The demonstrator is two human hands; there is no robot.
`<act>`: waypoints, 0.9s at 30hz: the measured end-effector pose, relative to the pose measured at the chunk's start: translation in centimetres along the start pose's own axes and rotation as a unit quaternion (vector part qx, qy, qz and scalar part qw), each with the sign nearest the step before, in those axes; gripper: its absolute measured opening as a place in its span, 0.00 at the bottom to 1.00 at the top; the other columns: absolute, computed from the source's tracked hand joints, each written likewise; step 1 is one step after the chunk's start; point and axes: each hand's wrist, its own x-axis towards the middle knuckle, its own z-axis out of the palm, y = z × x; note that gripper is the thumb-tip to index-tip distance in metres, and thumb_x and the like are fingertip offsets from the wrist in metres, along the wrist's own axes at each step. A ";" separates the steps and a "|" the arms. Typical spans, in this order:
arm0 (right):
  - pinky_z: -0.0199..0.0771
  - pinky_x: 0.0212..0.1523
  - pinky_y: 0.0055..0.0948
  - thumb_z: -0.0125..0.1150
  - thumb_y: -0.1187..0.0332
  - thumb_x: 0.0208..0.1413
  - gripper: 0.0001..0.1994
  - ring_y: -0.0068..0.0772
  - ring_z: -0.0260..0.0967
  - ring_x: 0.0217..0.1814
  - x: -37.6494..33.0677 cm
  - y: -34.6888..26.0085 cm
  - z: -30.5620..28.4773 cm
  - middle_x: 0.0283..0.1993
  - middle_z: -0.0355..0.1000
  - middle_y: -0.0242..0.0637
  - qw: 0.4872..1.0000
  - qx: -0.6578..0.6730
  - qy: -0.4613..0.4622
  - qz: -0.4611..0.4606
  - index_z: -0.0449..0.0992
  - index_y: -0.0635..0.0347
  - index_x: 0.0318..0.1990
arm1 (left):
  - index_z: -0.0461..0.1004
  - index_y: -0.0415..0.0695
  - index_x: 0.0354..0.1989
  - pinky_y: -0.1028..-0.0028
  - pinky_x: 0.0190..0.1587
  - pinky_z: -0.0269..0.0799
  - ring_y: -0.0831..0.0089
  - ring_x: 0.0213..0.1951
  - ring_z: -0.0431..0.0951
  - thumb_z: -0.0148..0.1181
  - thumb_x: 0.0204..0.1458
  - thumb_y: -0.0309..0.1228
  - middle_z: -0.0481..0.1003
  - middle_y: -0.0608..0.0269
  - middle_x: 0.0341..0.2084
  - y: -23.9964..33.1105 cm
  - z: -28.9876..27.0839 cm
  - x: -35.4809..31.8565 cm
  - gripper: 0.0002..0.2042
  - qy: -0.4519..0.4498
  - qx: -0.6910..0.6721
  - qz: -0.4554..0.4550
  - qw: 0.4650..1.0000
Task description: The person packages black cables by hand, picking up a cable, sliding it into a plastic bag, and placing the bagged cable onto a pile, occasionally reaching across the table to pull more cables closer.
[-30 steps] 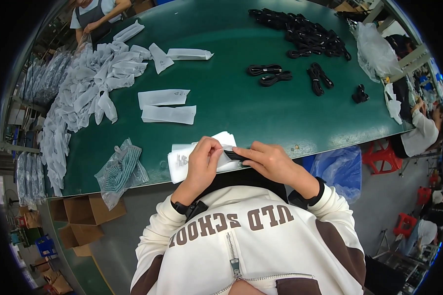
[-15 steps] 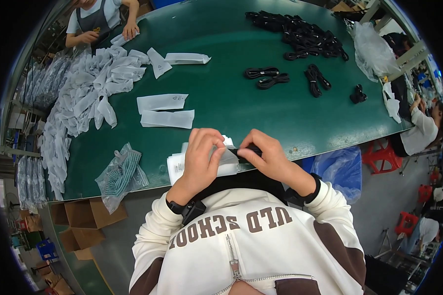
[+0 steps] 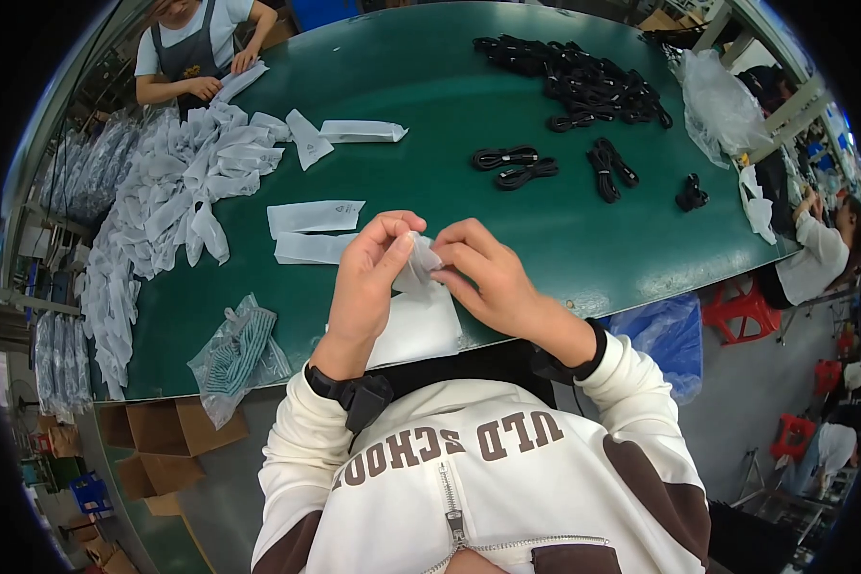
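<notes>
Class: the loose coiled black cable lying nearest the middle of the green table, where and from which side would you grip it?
Probably grip the coiled black cable across its bundled middle, coming from above: it lies flat on the green table, strands gathered side by side, clear of its neighbours.

Green table (image 3: 430,115), loaded.
On it: heap of white pouches (image 3: 177,182) left, two flat pouches (image 3: 314,218) centre, black cable coils (image 3: 584,81) far right, clear bag (image 3: 234,349) near edge.

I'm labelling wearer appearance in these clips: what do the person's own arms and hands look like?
Both hands, left hand and right hand, are bare. Cream-white sleeves with ribbed cuffs cover the forearms, with dark brown panels further up. A black wrist strap circles the left wrist; a black band circles the right.
</notes>
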 end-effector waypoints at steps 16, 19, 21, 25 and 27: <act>0.74 0.34 0.43 0.62 0.65 0.60 0.10 0.49 0.73 0.32 -0.7 12.2 -6.3 0.27 0.72 0.45 0.881 -0.412 -0.077 0.220 0.68 0.61 0.39 | 0.74 0.40 0.39 0.67 0.35 0.71 0.62 0.35 0.73 0.68 0.49 0.23 0.71 0.58 0.35 -3.0 -1.0 -6.7 0.11 -0.086 0.429 0.115 0.892; 0.72 0.32 0.37 0.61 0.68 0.60 0.10 0.42 0.72 0.30 -1.6 10.1 -6.4 0.26 0.70 0.43 0.900 -0.351 -0.067 0.249 0.66 0.61 0.38 | 0.74 0.39 0.37 0.67 0.35 0.70 0.61 0.34 0.73 0.65 0.50 0.21 0.71 0.56 0.35 -4.6 -0.4 -6.9 0.08 -0.121 0.482 0.160 0.853; 0.70 0.30 0.30 0.59 0.72 0.59 0.08 0.33 0.70 0.28 -1.9 8.0 -6.5 0.26 0.69 0.40 0.924 -0.201 -0.067 0.319 0.65 0.62 0.38 | 0.73 0.39 0.36 0.67 0.34 0.70 0.60 0.33 0.74 0.64 0.50 0.20 0.71 0.56 0.34 -5.3 -0.6 -7.2 0.07 -0.135 0.509 0.182 0.831; 0.67 0.29 0.24 0.56 0.76 0.58 0.07 0.23 0.67 0.28 -4.6 3.7 -5.9 0.28 0.68 0.36 0.924 0.036 -0.042 0.379 0.63 0.63 0.38 | 0.73 0.39 0.33 0.64 0.35 0.70 0.58 0.32 0.73 0.62 0.50 0.19 0.72 0.55 0.33 -5.8 -0.8 -7.1 0.04 -0.078 0.498 0.180 0.845; 0.71 0.32 0.25 0.56 0.78 0.57 0.07 0.23 0.69 0.31 -6.0 1.9 -5.6 0.31 0.70 0.36 0.929 0.043 -0.074 0.359 0.64 0.64 0.39 | 0.73 0.38 0.33 0.65 0.35 0.70 0.58 0.31 0.73 0.62 0.51 0.20 0.72 0.55 0.32 -5.7 -0.9 -7.2 0.04 -0.036 0.499 0.153 0.853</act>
